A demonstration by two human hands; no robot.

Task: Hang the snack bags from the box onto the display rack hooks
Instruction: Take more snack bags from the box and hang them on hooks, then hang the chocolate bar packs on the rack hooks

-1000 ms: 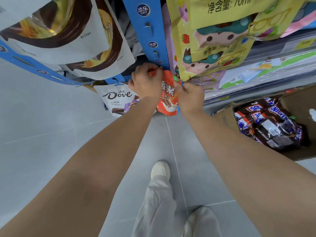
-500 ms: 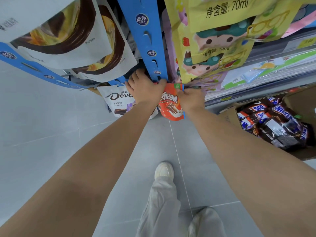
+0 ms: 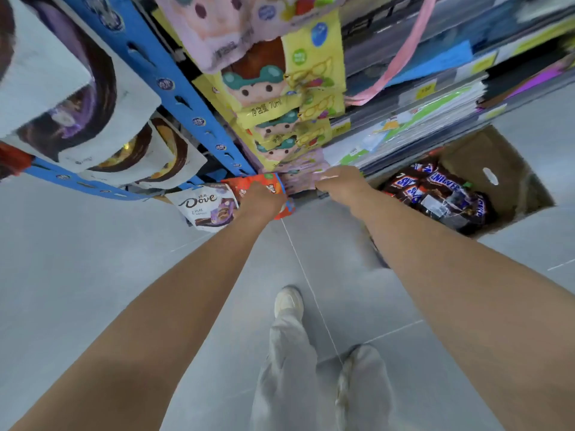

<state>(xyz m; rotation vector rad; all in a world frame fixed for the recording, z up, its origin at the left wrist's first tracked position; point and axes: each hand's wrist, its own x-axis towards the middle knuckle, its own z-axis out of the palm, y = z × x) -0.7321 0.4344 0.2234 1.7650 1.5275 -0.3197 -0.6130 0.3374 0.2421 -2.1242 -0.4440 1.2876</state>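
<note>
Above grey tiles (blurred), left hand seemingly grips orange bag; grip of right hand unclear.

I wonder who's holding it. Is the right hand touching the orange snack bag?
Apart. The head view shows the right hand beside the orange snack bag, with purple packs between them.

Bright, even indoor light; wide-angle view with motion smear.
Soft diffuse light leaves the grey floor below the left hand almost shadowless; one dark strip lies at the foot of the box beside the right hand. The bags above the left hand are smeared and unsharp, the blue rack bows toward the frame's edge, and the right hand's fingertips show pale glare.
</note>
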